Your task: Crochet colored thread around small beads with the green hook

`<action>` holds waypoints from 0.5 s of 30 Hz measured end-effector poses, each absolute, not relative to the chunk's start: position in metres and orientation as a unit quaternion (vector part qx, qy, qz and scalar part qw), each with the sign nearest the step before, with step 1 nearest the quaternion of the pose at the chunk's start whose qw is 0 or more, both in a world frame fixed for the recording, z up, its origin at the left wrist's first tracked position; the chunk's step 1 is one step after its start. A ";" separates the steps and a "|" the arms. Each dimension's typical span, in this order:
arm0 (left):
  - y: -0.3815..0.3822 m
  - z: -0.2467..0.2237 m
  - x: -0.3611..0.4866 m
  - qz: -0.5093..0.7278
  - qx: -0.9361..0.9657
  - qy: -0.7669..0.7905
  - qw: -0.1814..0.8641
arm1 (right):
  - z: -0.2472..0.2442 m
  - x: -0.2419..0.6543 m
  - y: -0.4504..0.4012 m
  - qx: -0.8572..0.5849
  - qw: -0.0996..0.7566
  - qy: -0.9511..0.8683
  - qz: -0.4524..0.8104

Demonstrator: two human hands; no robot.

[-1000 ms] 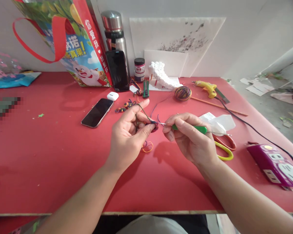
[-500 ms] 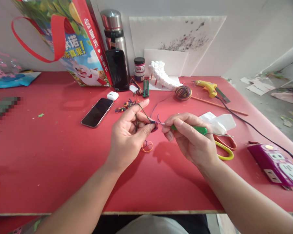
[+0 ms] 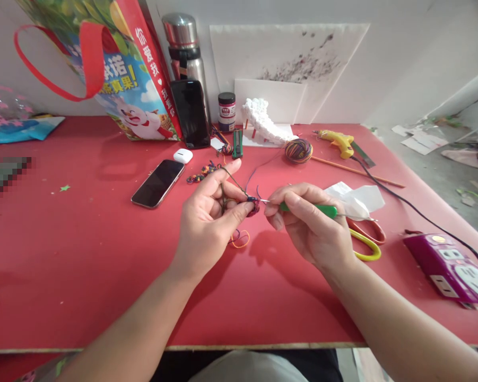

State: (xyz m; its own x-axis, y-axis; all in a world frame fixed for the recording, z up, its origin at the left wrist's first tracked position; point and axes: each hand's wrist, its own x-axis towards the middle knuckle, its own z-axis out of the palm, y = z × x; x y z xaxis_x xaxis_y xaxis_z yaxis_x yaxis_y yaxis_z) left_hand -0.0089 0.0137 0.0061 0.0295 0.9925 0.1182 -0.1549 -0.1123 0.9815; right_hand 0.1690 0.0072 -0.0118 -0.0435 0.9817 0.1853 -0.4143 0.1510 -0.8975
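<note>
One yarn piece point(image 3: 255, 207) | pinched at left hand's point(image 3: 207, 223) thumb tip | right hand point(image 3: 316, 228) grips green hook point(image 3: 326, 211)

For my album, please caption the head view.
Left hand pinches a small yarn piece; right hand holds a green-handled hook.

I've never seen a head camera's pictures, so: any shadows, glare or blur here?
Head view: soft shadow on the red table below the right hand; bright glints on the steel flask; coarse pixels over a dark item at far left, its details unreadable.
</note>
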 end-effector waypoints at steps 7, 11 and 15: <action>0.012 0.005 -0.007 0.562 0.475 0.411 0.538 | -0.014 0.166 0.007 -0.307 0.612 -0.432 0.587; 0.012 0.002 -0.007 0.557 0.457 0.415 0.556 | -0.018 0.161 0.006 -0.310 0.612 -0.426 0.589; 0.013 0.001 -0.009 0.558 0.452 0.413 0.560 | -0.023 0.163 0.005 -0.311 0.604 -0.456 0.575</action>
State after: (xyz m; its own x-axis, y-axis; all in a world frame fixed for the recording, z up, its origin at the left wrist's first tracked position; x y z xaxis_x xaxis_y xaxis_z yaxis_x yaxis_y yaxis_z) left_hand -0.0090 0.0127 0.0014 0.0357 0.9985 0.0419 -0.2514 -0.0316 0.9674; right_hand 0.1628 0.0046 -0.0228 -0.0770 0.9783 0.1924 -0.4107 0.1447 -0.9002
